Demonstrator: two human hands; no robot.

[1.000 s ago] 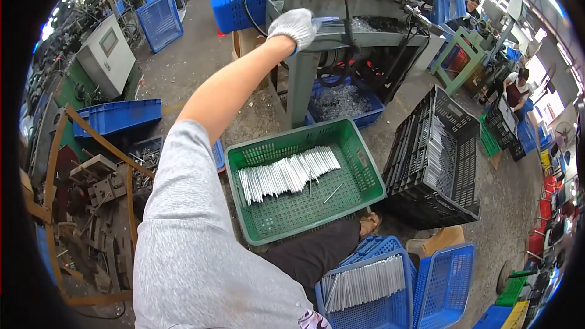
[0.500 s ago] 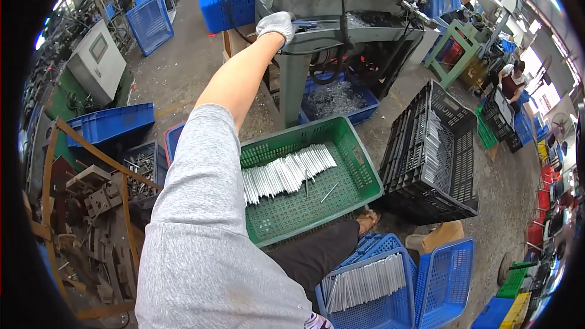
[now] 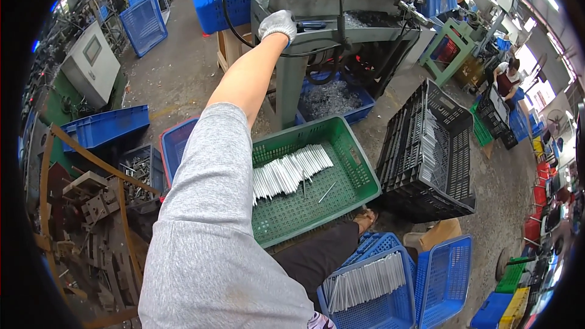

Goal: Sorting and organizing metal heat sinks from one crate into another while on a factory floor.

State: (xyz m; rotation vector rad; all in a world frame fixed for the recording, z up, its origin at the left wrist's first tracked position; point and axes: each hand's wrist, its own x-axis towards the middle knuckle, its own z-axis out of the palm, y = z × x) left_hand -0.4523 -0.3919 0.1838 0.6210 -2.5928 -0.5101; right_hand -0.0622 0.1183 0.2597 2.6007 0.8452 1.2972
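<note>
The left hand (image 3: 278, 24), in a grey knit glove, rests on the front edge of the grey-green metal machine (image 3: 329, 21), fingers curled together; whether it clamps anything cannot be told. The right hand is out of view. Below the machine sits a green perforated plastic crate (image 3: 359, 173) holding a row of thin silvery rods (image 3: 286, 173), with two loose ones beside them. Right of that crate a black slotted crate (image 3: 426, 146) stands tilted, with pale rods inside. Nearer the person than the green crate, a blue crate (image 3: 378, 304) holds more silvery rods. Under the machine, a blue tray (image 3: 359, 106) contains shiny metal scraps.
</note>
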